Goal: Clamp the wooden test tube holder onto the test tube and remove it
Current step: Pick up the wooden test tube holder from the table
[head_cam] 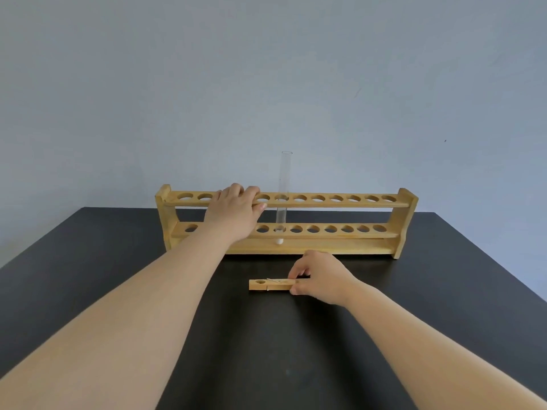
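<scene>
A clear glass test tube [283,184] stands upright in a long wooden rack [340,202] at the back of the table, left of the rack's middle. My left hand [235,213] grips the rack's top rail just left of the tube, fingers over the back edge and thumb on the front. A wooden test tube holder [270,284], shaped like a large clothespin, lies flat on the table in front of the rack, its jaw end pointing left. My right hand [321,276] pinches the holder's right end between thumb and fingers.
The black table [266,350] carries the rack and holder. A plain pale wall stands right behind the rack. The table's edges slant in on both sides.
</scene>
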Demonstrator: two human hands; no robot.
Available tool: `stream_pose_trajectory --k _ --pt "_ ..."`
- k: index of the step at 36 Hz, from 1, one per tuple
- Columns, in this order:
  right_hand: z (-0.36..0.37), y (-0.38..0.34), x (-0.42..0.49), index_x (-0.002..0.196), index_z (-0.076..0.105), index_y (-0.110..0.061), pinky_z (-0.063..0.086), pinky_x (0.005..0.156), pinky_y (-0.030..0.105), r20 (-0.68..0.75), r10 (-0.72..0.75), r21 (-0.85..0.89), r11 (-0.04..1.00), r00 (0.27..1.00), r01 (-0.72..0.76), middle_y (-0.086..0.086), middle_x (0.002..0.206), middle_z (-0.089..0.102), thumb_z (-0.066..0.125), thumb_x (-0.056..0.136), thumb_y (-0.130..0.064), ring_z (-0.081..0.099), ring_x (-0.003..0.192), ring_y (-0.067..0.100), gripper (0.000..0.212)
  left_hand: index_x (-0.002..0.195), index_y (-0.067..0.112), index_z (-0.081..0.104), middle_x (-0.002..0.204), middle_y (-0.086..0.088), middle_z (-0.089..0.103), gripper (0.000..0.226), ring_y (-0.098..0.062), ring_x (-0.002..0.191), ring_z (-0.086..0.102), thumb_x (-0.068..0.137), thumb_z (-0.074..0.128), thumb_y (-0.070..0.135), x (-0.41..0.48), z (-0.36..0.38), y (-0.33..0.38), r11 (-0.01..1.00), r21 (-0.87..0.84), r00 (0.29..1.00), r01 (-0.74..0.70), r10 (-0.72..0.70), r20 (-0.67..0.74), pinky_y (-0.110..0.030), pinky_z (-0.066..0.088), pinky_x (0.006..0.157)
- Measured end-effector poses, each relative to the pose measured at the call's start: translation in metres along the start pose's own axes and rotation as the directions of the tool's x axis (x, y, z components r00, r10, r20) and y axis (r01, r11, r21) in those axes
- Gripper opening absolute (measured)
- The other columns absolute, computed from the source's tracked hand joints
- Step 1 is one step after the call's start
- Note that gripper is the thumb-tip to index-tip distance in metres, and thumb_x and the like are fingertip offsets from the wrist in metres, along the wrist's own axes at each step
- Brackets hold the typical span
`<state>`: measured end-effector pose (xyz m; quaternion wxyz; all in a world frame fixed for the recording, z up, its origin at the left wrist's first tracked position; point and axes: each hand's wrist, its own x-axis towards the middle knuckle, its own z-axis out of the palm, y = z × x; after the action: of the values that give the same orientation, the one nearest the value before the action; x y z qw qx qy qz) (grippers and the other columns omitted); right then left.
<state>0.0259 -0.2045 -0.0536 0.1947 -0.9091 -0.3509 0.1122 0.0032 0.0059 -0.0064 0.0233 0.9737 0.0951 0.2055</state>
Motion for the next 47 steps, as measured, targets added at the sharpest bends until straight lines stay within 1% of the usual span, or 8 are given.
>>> stream_pose_trajectory --k 18,27,30,33,37,41,44,47 --pt "-0.017 0.009 -0.001 0.097 0.066 -0.027 0.053 0.081 0.029 -0.047 0.074 0.093 0.993 0.996 -0.069 -0.005 0.094 0.067 0.075 0.082 -0.025 0.061 0.084 0.011 0.018 0.136 0.024 0.036 0.139 -0.007 0.045 0.045 -0.028 0.127 0.039 0.097 0.031 0.046 -0.001 -0.004 0.002 1.000 -0.018 0.999 0.008 -0.008 0.040 -0.043 0.028 0.107" --pt "-0.046 0.007 0.000 0.089 0.065 -0.032 0.047 0.064 0.020 -0.203 0.046 0.179 0.984 0.978 -0.009 -0.009 0.086 0.064 0.075 0.079 -0.036 0.060 0.078 0.010 0.014 0.134 0.024 0.043 0.136 -0.001 0.049 0.045 -0.023 0.126 0.041 0.095 0.040 0.046 0.006 -0.006 0.001 0.985 -0.161 0.996 0.069 -0.058 0.075 -0.042 0.027 0.107" --pt "-0.059 0.006 0.000 0.081 0.069 -0.032 0.046 0.061 0.021 -0.258 0.050 0.235 0.972 0.965 0.012 -0.008 0.082 0.068 0.077 0.078 -0.034 0.061 0.076 0.011 0.009 0.136 0.025 0.043 0.138 0.001 0.049 0.048 -0.022 0.127 0.041 0.095 0.040 0.049 0.009 -0.009 0.001 0.974 -0.207 0.991 0.098 -0.076 0.110 -0.043 0.024 0.108" --pt "-0.071 0.004 0.000 0.077 0.074 -0.026 0.048 0.060 0.023 -0.316 0.069 0.268 0.963 0.946 0.019 -0.006 0.072 0.069 0.077 0.077 -0.031 0.062 0.070 0.012 0.006 0.138 0.026 0.042 0.140 0.001 0.049 0.056 -0.021 0.131 0.040 0.092 0.037 0.057 0.013 -0.011 0.004 0.964 -0.219 0.983 0.153 -0.126 0.135 -0.050 0.011 0.112" --pt "-0.089 0.002 0.002 0.075 0.075 -0.023 0.056 0.065 0.033 -0.367 0.074 0.286 0.958 0.927 0.037 -0.001 0.068 0.070 0.077 0.078 -0.026 0.065 0.067 0.018 0.004 0.134 0.028 0.049 0.139 0.002 0.051 0.063 -0.021 0.129 0.043 0.085 0.041 0.067 0.017 -0.014 0.012 0.951 -0.235 0.978 0.203 -0.188 0.085 -0.053 0.004 0.113" --pt "-0.108 -0.001 0.006 0.071 0.071 -0.030 0.051 0.054 0.026 -0.437 0.075 0.301 0.951 0.896 0.067 -0.007 0.065 0.069 0.074 0.080 -0.025 0.067 0.064 0.016 0.011 0.127 0.027 0.056 0.134 0.003 0.056 0.059 -0.022 0.123 0.049 0.082 0.052 0.064 0.023 -0.014 0.022 0.917 -0.337 0.976 0.215 -0.195 0.092 -0.052 0.018 0.113" --pt "-0.122 -0.005 0.011 0.074 0.071 -0.031 0.055 0.063 0.032 -0.475 0.068 0.292 0.953 0.877 0.085 -0.011 0.071 0.069 0.072 0.081 -0.027 0.067 0.070 0.016 0.008 0.125 0.025 0.058 0.131 0.000 0.059 0.055 -0.024 0.118 0.052 0.080 0.062 0.056 0.026 -0.012 0.024 0.850 -0.468 0.970 0.243 -0.215 0.113 -0.046 0.040 0.102" --pt "-0.135 -0.010 0.015 0.081 0.071 -0.029 0.056 0.066 0.036 -0.496 0.054 0.256 0.963 0.867 0.087 -0.011 0.077 0.068 0.069 0.083 -0.027 0.065 0.071 0.016 0.004 0.123 0.026 0.059 0.128 0.003 0.060 0.051 -0.020 0.113 0.055 0.079 0.068 0.050 0.028 -0.010 0.028 0.820 -0.524 0.974 0.228 -0.191 0.125 -0.033 0.044 0.088"
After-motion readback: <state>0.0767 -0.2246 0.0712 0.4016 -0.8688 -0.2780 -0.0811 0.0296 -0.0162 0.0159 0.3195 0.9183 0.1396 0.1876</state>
